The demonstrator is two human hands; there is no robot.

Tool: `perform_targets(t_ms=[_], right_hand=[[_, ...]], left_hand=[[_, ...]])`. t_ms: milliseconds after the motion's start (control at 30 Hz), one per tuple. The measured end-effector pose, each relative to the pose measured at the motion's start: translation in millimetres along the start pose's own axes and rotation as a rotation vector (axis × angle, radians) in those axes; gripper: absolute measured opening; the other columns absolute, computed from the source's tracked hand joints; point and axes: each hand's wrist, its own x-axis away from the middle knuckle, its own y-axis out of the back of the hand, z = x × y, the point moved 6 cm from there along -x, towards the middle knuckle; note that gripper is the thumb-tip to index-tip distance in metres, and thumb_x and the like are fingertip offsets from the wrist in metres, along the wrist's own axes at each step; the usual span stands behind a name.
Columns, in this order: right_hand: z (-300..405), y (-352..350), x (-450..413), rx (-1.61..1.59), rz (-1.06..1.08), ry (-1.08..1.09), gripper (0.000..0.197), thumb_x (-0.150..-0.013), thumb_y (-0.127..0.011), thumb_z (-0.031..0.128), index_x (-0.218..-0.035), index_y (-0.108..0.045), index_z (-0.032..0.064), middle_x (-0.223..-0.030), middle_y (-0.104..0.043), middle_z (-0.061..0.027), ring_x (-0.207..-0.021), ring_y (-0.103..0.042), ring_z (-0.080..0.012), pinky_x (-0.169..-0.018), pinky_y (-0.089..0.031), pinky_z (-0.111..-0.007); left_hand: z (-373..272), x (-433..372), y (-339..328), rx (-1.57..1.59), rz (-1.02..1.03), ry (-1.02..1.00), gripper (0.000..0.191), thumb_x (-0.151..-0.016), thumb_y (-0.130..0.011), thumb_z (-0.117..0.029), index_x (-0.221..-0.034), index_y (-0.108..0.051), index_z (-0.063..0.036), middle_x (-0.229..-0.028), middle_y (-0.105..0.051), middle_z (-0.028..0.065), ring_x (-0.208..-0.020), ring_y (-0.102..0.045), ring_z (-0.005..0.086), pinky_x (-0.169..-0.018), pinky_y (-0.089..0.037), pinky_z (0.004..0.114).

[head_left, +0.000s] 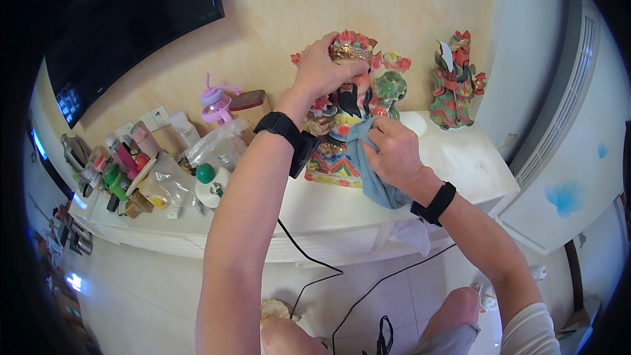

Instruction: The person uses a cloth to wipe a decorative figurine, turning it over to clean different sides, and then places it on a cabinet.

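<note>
A large painted ceramic figurine (347, 101) with a black beard and a red and gold headdress stands upright on a white cabinet (305, 207). My left hand (325, 67) grips its head from the upper left, with the thumb across the brow and part of the face hidden. Bunched in my right hand (394, 150) is a blue-grey cloth (377, 182), pressed against the figurine's front right side. The loose end of the cloth hangs down over the figurine's base onto the cabinet top. Both wrists wear black bands.
A second, green-robed figurine (458, 84) stands at the cabinet's right end, near a white round object (414, 123). Bottles, bags and a pink sippy cup (217, 104) crowd the left. A television (133, 25) hangs above. Black cables (315, 266) trail down to the floor.
</note>
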Motion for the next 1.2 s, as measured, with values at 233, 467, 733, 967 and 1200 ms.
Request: perform_targets(t_ms=[233, 467, 733, 967, 1200], right_hand=[[3, 23, 20, -0.172, -0.187, -0.097, 0.020, -0.074, -0.077, 0.001, -0.074, -0.057, 0.0006, -0.077, -0.053, -0.0147, -0.071, -0.056, -0.0344, -0.062, -0.045, -0.042], [31, 50, 25, -0.554, -0.284, -0.288, 0.010, -0.080, -0.069, -0.009, -0.082, -0.062, -0.0020, -0.087, -0.061, -0.0122, -0.074, -0.059, -0.0259, -0.067, -0.048, -0.033], [80, 46, 32, -0.660, -0.030, -0.239, 0.016, -0.082, -0.067, -0.004, -0.098, -0.066, -0.0017, -0.104, -0.064, -0.0163, -0.089, -0.062, -0.0293, -0.080, -0.050, -0.034], [133, 42, 58, -0.664, 0.057, -0.122, 0.039, -0.070, -0.086, 0.021, -0.102, -0.071, 0.0035, -0.112, -0.064, -0.0133, -0.100, -0.060, -0.0356, -0.085, -0.046, -0.044], [140, 39, 41, -0.654, 0.131, -0.187, 0.040, -0.066, -0.088, 0.026, -0.093, -0.070, 0.0021, -0.103, -0.063, -0.0134, -0.096, -0.058, -0.0331, -0.086, -0.044, -0.041]], left_hand=[[-5, 2, 6, 0.026, 0.051, 0.000, 0.105, -0.065, -0.085, -0.048, -0.144, -0.045, 0.0060, -0.129, -0.062, 0.0234, -0.117, -0.062, 0.0291, -0.100, -0.049, 0.038], [8, 30, 49, 0.143, -0.093, -0.040, 0.095, -0.077, -0.084, -0.046, -0.148, -0.043, 0.0026, -0.128, -0.064, 0.0182, -0.106, -0.065, 0.0210, -0.092, -0.052, 0.035], [-6, 183, 49, 0.570, 0.055, 0.299, 0.046, -0.095, -0.070, -0.025, -0.129, -0.061, 0.0054, -0.122, -0.067, 0.0120, -0.114, -0.062, 0.0154, -0.100, -0.048, 0.029], [-33, 311, -10, 1.156, 0.377, 0.708, 0.044, -0.103, -0.054, -0.021, -0.141, -0.051, -0.0009, -0.131, -0.061, 0.0094, -0.116, -0.059, 0.0153, -0.101, -0.049, 0.031], [-40, 314, -17, 1.203, 0.212, 0.818, 0.047, -0.100, -0.058, -0.025, -0.142, -0.048, -0.0049, -0.134, -0.058, 0.0097, -0.121, -0.057, 0.0187, -0.103, -0.049, 0.035]])
